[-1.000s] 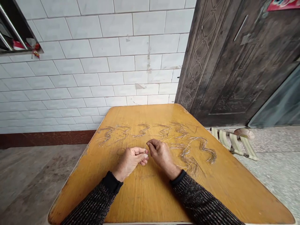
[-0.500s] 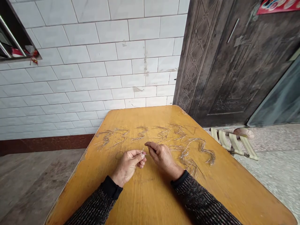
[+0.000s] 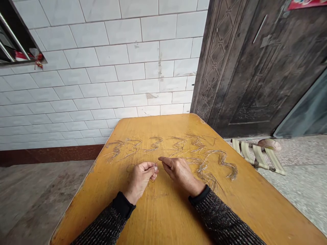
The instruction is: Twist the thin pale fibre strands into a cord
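My left hand (image 3: 140, 177) is closed in a pinch over the wooden table, thumb and forefinger gripping a thin wire (image 3: 156, 164). Just to its right, my right hand (image 3: 180, 173) has its forefinger stretched along the thumb, the fingertips closed at the wire's other end. Only a short bit of the wire shows between the hands, and a faint curve hangs under the left fingers. Beside my right hand lies a bundle of bent wires (image 3: 204, 170). A thin wire loop (image 3: 130, 167) rests left of my left hand.
More zigzag wire bundles lie in a row across the yellow table (image 3: 158, 217), among them one at the left (image 3: 116, 149) and one at the right (image 3: 224, 163). A tiled wall (image 3: 109, 68) and dark door (image 3: 242, 85) stand behind. A strap-seated stool (image 3: 258, 156) is on the floor.
The wire's bright end near the left fingertips has shifted, and less of it shows between the hands. Both hands remain close together; the view has turned slightly.
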`<state>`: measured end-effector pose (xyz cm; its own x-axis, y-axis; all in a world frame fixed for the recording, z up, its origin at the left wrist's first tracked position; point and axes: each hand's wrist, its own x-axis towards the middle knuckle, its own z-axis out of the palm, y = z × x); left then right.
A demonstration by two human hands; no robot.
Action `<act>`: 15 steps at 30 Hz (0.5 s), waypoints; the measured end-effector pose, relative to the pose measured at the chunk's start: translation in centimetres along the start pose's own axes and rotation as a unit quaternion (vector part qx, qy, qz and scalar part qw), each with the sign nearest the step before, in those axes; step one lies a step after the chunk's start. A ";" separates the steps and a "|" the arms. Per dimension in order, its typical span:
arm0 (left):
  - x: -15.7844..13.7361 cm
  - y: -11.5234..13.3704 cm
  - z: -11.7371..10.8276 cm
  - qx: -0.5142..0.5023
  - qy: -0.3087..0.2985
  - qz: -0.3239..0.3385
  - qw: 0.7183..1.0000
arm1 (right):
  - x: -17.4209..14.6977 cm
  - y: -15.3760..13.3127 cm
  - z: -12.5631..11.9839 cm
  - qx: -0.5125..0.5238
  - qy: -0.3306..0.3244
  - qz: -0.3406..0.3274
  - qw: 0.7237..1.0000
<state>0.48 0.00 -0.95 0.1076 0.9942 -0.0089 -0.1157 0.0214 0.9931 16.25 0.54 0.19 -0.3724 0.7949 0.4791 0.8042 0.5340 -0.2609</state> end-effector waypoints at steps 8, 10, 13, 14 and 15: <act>-0.2 0.3 0.1 0.024 -0.033 -0.009 0.999 | 0.0 0.7 0.0 -0.020 0.021 -0.009 1.000; -0.4 0.5 0.0 0.026 -0.056 -0.018 0.998 | 0.0 1.1 -0.3 -0.019 0.020 -0.008 1.000; -0.7 1.0 -0.3 0.016 -0.098 -0.027 0.995 | 0.0 1.5 -0.6 -0.010 0.023 -0.002 1.000; -0.7 1.1 -0.5 0.017 -0.112 -0.032 0.993 | 0.0 1.6 -0.7 -0.007 0.022 -0.003 1.000; -0.8 1.2 -0.6 0.021 -0.124 -0.038 0.991 | 0.0 1.7 -0.8 -0.005 0.019 -0.005 1.000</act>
<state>-0.30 -0.70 0.15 0.3552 0.9329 -0.0595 -0.0571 0.0852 0.9947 17.95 1.20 0.47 -0.3622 0.7781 0.5132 0.8058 0.5381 -0.2472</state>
